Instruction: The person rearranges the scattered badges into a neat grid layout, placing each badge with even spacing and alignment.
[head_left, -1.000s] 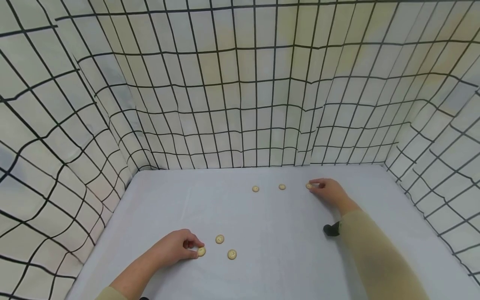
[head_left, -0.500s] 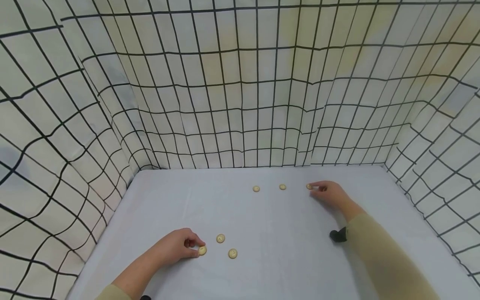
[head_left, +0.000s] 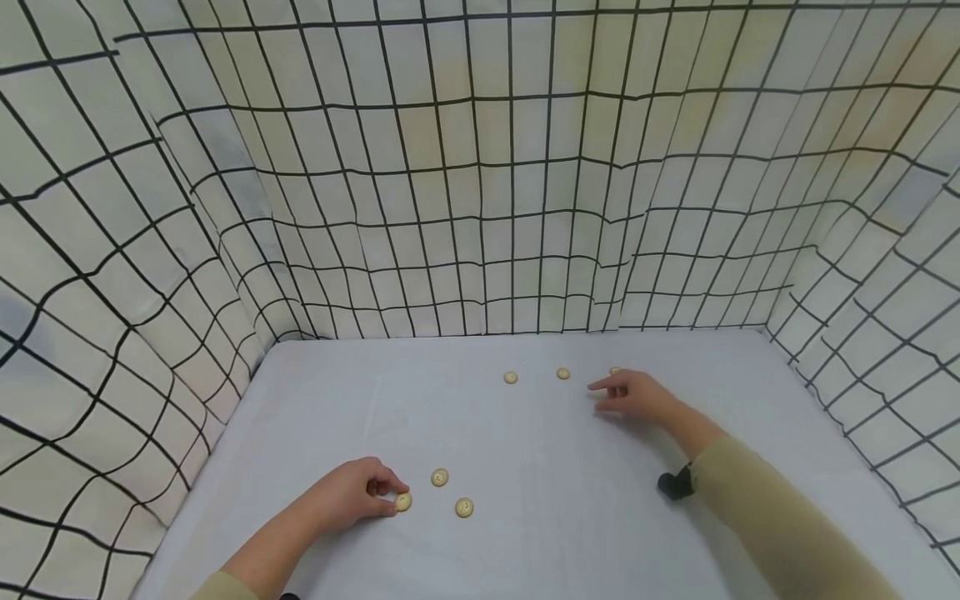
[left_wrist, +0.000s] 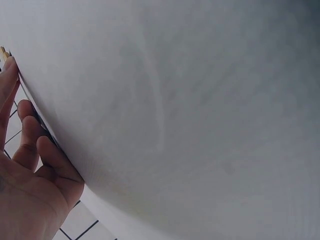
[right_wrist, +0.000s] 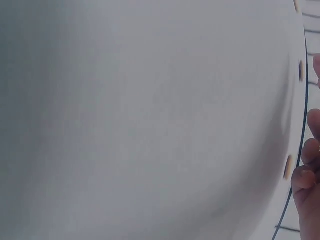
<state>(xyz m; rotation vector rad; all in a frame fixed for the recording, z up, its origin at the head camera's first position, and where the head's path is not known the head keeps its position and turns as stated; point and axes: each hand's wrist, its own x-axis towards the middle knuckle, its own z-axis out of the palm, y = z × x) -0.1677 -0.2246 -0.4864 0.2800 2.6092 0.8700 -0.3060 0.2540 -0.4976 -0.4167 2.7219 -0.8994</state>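
In the head view, my left hand [head_left: 348, 497] pinches a round cream button [head_left: 403, 502] between thumb and index finger at the front left of the white table. Two more buttons lie close by, one [head_left: 439, 477] just behind it and another [head_left: 464, 507] to its right. At the back, my right hand [head_left: 637, 397] hovers with fingers extended and nothing in them. Behind its knuckles shows part of a button [head_left: 615, 370], the rightmost of a row. The row's middle button [head_left: 563, 373] and left button [head_left: 511, 377] are fully visible.
White fabric walls [head_left: 450, 225] with a black grid enclose the table [head_left: 555, 483] at the back and both sides. A dark wrist camera [head_left: 677, 483] sits at the right sleeve [head_left: 772, 517].
My right hand has let go of the rightmost button in the back row and moved slightly left and nearer. My left hand keeps its pinch on its button in the same place.
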